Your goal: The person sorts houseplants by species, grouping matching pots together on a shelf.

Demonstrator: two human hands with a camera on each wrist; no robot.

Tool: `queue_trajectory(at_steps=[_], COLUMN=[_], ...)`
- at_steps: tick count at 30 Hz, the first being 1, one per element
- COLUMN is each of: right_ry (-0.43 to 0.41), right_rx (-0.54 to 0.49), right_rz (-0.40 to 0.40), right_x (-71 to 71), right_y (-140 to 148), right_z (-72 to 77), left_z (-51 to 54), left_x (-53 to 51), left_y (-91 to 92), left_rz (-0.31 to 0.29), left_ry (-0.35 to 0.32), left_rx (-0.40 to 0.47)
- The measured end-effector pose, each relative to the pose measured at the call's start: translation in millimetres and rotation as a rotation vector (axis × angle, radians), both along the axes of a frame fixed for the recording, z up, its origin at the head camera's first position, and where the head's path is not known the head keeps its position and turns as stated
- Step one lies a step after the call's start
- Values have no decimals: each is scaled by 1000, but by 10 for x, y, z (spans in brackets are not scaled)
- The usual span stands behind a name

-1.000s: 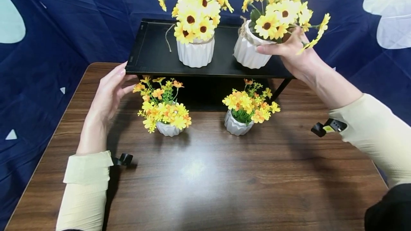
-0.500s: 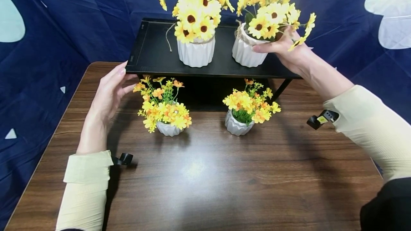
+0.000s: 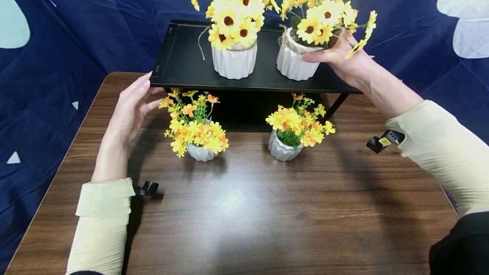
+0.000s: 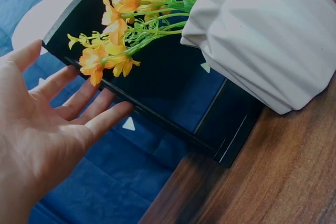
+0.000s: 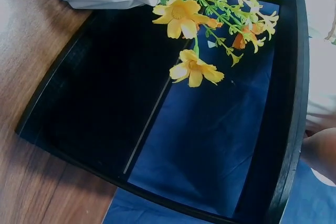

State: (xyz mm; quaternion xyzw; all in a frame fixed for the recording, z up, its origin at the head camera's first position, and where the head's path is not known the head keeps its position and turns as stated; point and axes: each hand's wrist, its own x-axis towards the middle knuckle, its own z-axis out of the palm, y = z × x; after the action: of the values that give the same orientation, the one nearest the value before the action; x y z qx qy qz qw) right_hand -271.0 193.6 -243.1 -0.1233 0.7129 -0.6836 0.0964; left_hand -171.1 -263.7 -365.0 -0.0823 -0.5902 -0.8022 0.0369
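My right hand [image 3: 349, 60] grips the rim of a white ribbed flowerpot [image 3: 295, 63] with yellow daisy-like flowers and twine, at the right of a black two-tier shelf [image 3: 187, 69]. Its far fingers are hidden behind the pot and blooms. A matching flowerpot [image 3: 234, 63] stands left of it on the top board. My left hand [image 3: 127, 107] touches the shelf's left end; in the left wrist view its fingers [image 4: 89, 106] lie fairly straight along the black frame [image 4: 157, 119]. Only a bit of the right hand [image 5: 323, 153] shows in the right wrist view, beyond the shelf edge.
Two smaller white pots, the left pot [image 3: 202, 152] and the right pot [image 3: 283, 150], hold yellow and orange flowers in front of the shelf. They stand on the brown wooden table [image 3: 244, 224]. A dark blue patterned cloth [image 3: 76, 24] hangs behind.
My right hand has shifted the right daisy pot slightly left, from tilted to more upright on the top board, mostly before the last half second. The left hand stays on the shelf's left end.
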Motion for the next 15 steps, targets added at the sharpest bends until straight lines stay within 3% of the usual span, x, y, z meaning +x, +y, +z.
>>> queue_trajectory(at_steps=[5,12,15], right_ry=[38,-37,-3], right_rx=[-26,72,40], right_rz=[34,-18,-2], right_x=[12,-2,-4], right_y=[-1,6,10], right_z=[-11,3,-5], left_z=[10,7,6], left_x=[6,7,8], left_y=[2,0,1], left_rz=[4,7,6], left_ry=[0,-4,-8], left_rx=[-2,2,-2])
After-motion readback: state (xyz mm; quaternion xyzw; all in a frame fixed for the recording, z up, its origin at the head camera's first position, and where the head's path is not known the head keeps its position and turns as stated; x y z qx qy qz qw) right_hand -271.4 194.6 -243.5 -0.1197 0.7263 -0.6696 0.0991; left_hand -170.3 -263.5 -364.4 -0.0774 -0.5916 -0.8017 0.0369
